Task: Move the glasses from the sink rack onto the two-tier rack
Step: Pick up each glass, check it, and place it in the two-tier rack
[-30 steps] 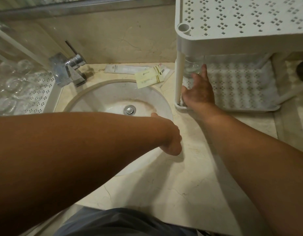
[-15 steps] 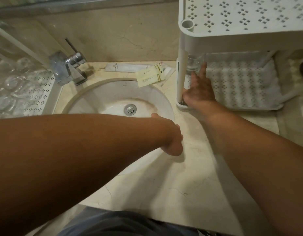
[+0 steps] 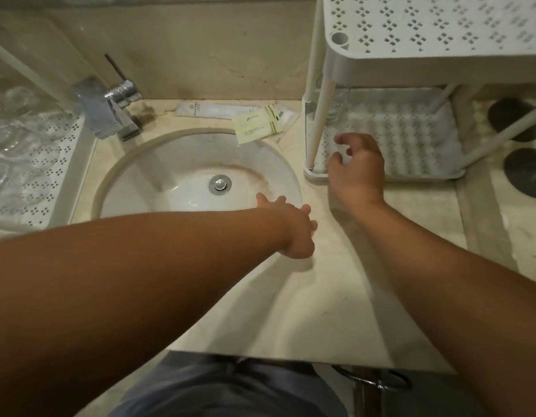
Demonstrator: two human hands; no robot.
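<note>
pale stone desk (image 3: 320, 311): the remaining glasses (image 3: 17, 136) lie far left, nearer the empty, spread left hand (image 3: 293, 230); right hand (image 3: 358, 170) fingers (image 3: 340, 139) loosely curled, empty.

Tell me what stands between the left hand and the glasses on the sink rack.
Nothing visible blocks it. The left hand hangs over the sink's near edge; the glasses sit on the sink rack far left. Between them lies only the open basin; the faucet stands farther back.
</note>
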